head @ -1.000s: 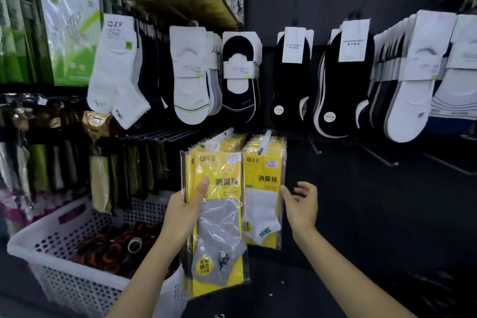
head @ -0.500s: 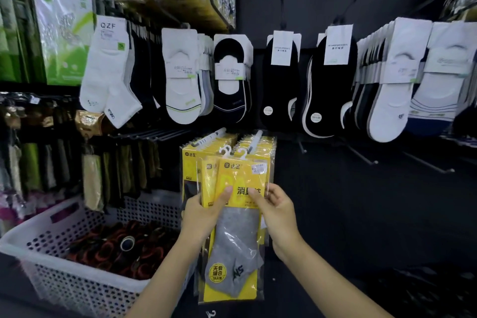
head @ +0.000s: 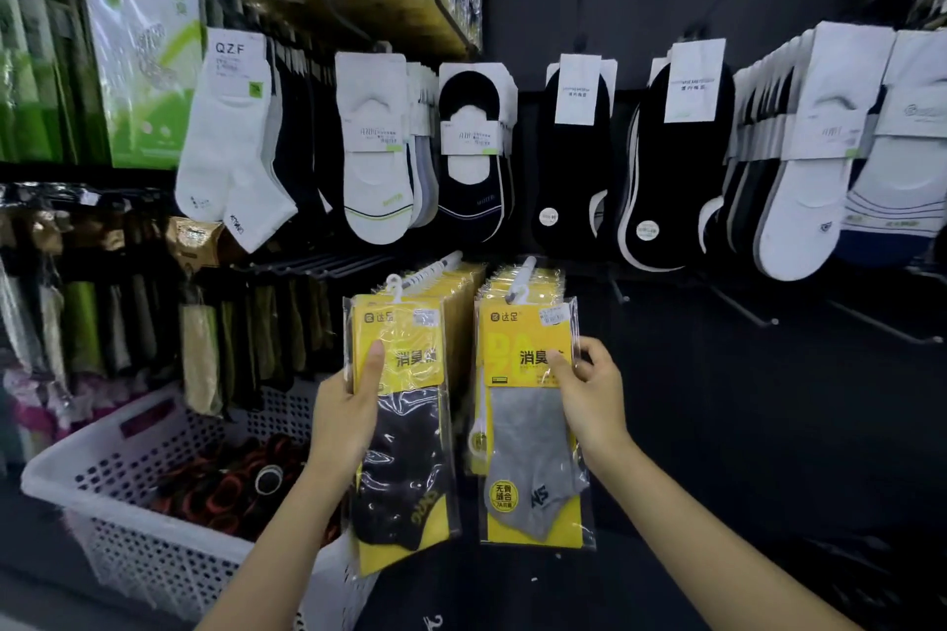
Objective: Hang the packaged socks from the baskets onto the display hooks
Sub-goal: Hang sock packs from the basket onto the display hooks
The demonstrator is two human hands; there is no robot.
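Note:
Two yellow sock packs hang or are held in front of two display hooks at lower centre. My left hand [head: 348,405] grips the black-sock pack [head: 405,436] by its left edge, thumb on the yellow card; its white hanger sits at the left hook [head: 430,269]. My right hand [head: 589,395] pinches the grey-sock pack [head: 528,446] at its right edge, with the pack's top at the right hook [head: 522,274]. Behind each front pack, several more yellow packs fill the hooks.
A white perforated basket [head: 133,528] with dark rolled items stands at lower left. Rows of white and black socks [head: 374,154] hang above. Bare hooks [head: 743,310] jut from the dark wall at right. Green and brown packs crowd the left shelves.
Both hands held one stack together before. Now they are apart: the right hand carried the grey-sock pack right to the right hook, and the left hand keeps the black-sock pack at the left hook.

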